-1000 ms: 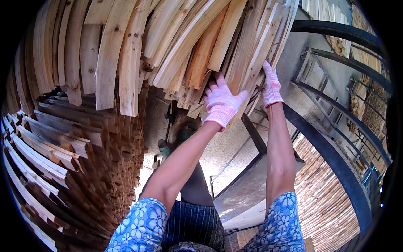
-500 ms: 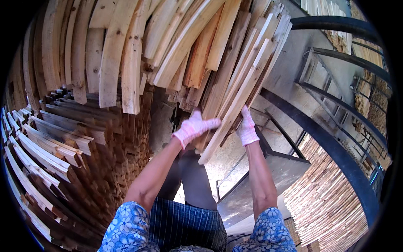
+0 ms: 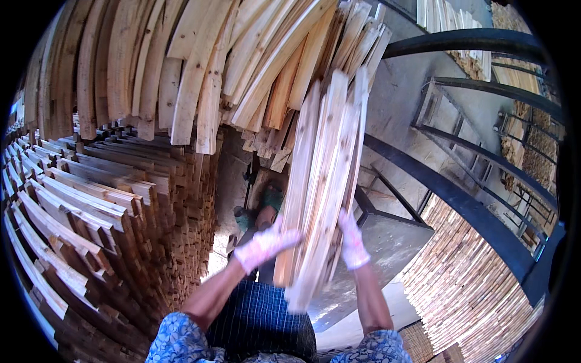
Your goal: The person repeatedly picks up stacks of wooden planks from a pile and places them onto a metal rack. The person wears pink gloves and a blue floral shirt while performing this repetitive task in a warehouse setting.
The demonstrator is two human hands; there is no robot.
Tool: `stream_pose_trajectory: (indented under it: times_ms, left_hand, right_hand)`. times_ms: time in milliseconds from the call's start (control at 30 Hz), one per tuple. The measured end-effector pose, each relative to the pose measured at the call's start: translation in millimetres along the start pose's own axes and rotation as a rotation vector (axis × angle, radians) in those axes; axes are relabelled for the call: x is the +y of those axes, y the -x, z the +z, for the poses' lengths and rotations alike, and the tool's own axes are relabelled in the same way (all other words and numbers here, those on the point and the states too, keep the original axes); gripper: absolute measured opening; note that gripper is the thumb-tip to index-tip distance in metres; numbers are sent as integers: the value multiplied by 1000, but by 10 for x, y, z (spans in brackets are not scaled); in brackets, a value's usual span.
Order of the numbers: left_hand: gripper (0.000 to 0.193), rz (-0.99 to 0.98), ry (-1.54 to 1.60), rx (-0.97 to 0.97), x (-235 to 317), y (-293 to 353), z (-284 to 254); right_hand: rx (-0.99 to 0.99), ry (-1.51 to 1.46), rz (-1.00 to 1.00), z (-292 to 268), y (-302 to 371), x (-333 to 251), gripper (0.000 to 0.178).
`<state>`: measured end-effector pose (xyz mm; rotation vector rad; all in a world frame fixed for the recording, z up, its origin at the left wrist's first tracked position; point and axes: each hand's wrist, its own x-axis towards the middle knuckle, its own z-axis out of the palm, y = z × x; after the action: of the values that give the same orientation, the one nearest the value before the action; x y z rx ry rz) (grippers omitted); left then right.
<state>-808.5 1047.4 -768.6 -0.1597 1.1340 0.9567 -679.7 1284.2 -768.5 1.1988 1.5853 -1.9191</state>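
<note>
A bundle of several long wooden slats [image 3: 324,181] is held between my two hands, tilted with its near end close to my waist. My left hand [image 3: 266,242], in a pale pink knit glove, grips the bundle's left side, its thumb lying across the face. On the opposite side my gloved right hand [image 3: 351,239] is pressed against the slats, fingers partly hidden behind them. The slats are blurred by motion. Beyond the bundle's far end lies a pile of loose slats [image 3: 254,72], some projecting toward me.
To my left rises a dense stack of crisscrossed wooden strips [image 3: 91,206]. Curved-looking dark metal rails [image 3: 454,175] run along the right, beside a metal table top [image 3: 393,242]. A large stack of thin strips [image 3: 466,278] stands at the lower right.
Both hands have drawn the slat bundle off the pile and toward my body. The bundle now stands more lengthwise in front of me.
</note>
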Motion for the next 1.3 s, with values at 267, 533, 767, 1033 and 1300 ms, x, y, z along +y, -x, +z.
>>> stream_pose_trajectory:
  times_ms: [267, 533, 767, 1033, 1300]
  left_hand:
    - [108, 69, 669, 19, -459, 32, 317]
    - [132, 47, 141, 95, -149, 466, 562]
    - [139, 298, 84, 53, 87, 993, 926]
    - [135, 693, 109, 212, 388, 1997, 1031]
    - [130, 1011, 397, 339, 428, 3540, 1301]
  right_hand:
    - [125, -458, 254, 286, 263, 106, 78]
    - [8, -640, 291, 288, 721, 214, 87]
    - [-7, -472, 98, 95, 1202, -163, 98]
    - [-200, -577, -74, 412, 1438, -1087, 86]
    - [-373, 117, -722, 1435, 2412, -2801, 109]
